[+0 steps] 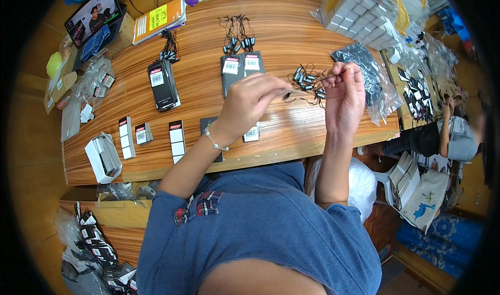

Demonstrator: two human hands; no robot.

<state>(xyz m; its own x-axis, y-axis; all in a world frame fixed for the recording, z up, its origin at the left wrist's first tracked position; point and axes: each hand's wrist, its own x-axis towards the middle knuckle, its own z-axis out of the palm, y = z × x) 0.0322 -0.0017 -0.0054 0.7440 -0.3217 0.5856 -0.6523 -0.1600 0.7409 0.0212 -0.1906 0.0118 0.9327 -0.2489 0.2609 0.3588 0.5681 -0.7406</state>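
Above the middle of the table, my left hand [250, 101] is closed on a thin card tag [293, 93], seen nearly edge-on. My right hand [345, 89], palm turned up, pinches a thin black cord [330, 77] between thumb and fingertips. Whether the cord runs through the tag is hard to make out. Below and between the hands lies a loose heap of black cords with small silvery pieces [303, 78]. Just beyond my left hand are two stacks of dark tags [232, 65] with white labels, cords fanned out behind them. Under my left forearm is another dark card [207, 123], partly covered.
A thick stack of black tags [164, 85] stands left of centre. Label strips [126, 137] and a white box of cards [103, 158] sit near the front left edge. Bagged white boxes [359, 16] and a dark plastic bag [359, 71] occupy the right. Another person [458, 138] is at far right.
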